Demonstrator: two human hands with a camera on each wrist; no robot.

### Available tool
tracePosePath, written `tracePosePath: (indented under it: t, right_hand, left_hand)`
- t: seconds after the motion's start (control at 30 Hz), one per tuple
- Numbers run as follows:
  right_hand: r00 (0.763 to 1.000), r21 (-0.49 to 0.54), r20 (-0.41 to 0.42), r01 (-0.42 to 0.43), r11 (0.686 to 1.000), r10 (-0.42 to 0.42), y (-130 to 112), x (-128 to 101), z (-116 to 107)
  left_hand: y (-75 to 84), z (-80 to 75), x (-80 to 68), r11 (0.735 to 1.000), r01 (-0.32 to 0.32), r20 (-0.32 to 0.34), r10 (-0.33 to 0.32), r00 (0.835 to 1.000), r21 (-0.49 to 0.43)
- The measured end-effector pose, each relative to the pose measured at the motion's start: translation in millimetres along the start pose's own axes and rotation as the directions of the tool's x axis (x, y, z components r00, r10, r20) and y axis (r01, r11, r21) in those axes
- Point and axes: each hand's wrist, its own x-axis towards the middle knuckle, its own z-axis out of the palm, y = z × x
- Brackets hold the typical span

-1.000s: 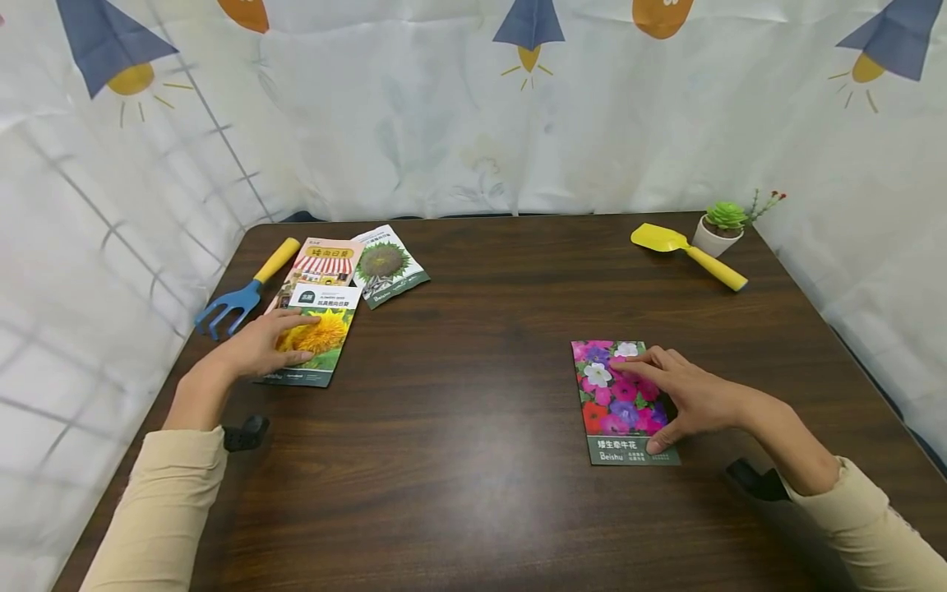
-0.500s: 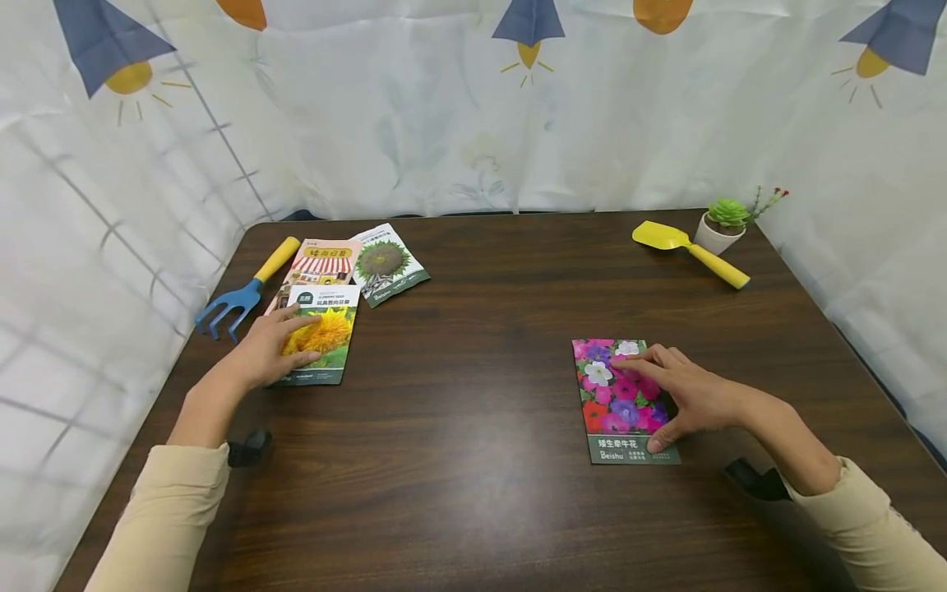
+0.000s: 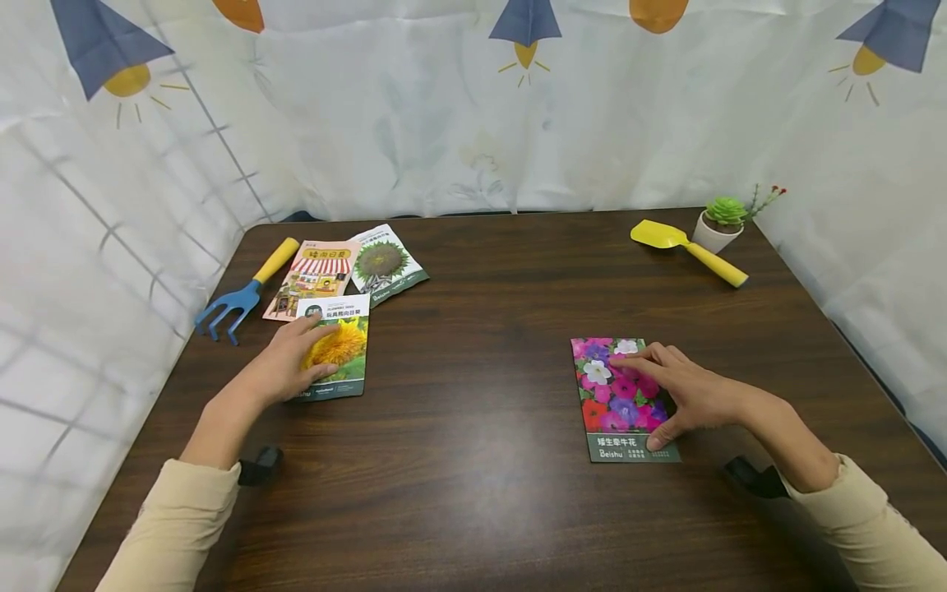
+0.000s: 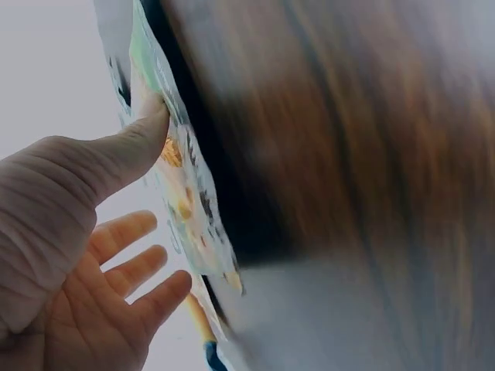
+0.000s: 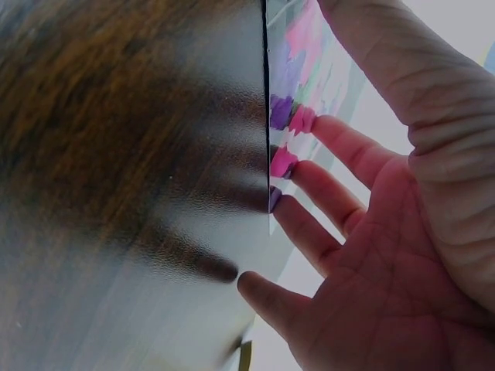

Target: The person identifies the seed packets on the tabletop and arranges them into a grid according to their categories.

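Lying under left hand (image 3: 284, 368): sunflower packet (image 3: 342, 345)

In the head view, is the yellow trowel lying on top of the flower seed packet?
No: the yellow trowel lies at the table's far right beside the small potted plant, well apart from the flower seed packet under the right hand.

Your left hand (image 3: 284, 372) lies flat at 10 o'clock, fingers straight, thumb spread. Your right hand (image 3: 684, 396) rests flat at 3 o'clock, fingers extended, pressing down.
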Motion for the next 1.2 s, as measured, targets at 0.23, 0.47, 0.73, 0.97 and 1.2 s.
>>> tracePosePath:
  t: [0.23, 0.47, 0.73, 0.97, 1.2]
  right_hand:
    - [1.000, -0.009, -0.006, 0.008, 1.000, -0.008, 1, 0, 1]
    - [1.000, 0.007, 0.002, 0.001, 1.000, -0.001, -1, 0, 0]
    - [1.000, 0.003, -0.003, -0.002, 1.000, 0.002, 0, 1, 0]
    - [1.000, 0.000, 0.000, -0.007, 1.000, 0.007, -1, 0, 0]
    - [1.000, -0.018, -0.002, -0.001, 1.000, 0.001, 0, 2, -1]
  left_hand:
    - [17.5, 5.5, -1.2, 0.999, -0.029, 0.046, 0.031, 0.998, -0.045]
    - [38.1, 9.2, -2.4, 0.999, -0.018, 0.092, 0.022, 0.995, -0.052]
    - [60.5, 12.9, -0.9, 1.000, -0.015, 0.095, 0.014, 0.995, 0.007]
    - [76.3, 21.0, -2.6, 0.997, -0.058, 0.078, 0.054, 0.996, 0.054]
    - [96.4, 28.1, -2.5, 0.990, -0.113, 0.072, 0.107, 0.992, 0.083]
